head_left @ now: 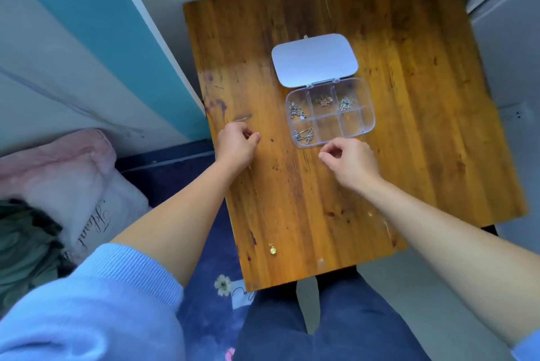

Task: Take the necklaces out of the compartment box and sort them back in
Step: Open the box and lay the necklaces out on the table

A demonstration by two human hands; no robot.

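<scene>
My left hand pinches shut on a gold necklace trailing down the worktop. My right hand, fingers curled nearly closed, hovers beside the open compartment box; whether it holds anything, I cannot tell.

Pale blue ribbed-cuff sleeves pushed up, dark blue trousers.

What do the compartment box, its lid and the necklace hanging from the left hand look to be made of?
The compartment box looks like clear, glossy hard plastic: the wood shows through its walls and dividers. Its lid, hinged open behind it, looks like opaque pale plastic with a smooth, even sheen. The necklace looks like fine gold-coloured metal, ending in a small shiny yellow pendant; plated or solid cannot be told. The left hand pinches its upper end.
</scene>
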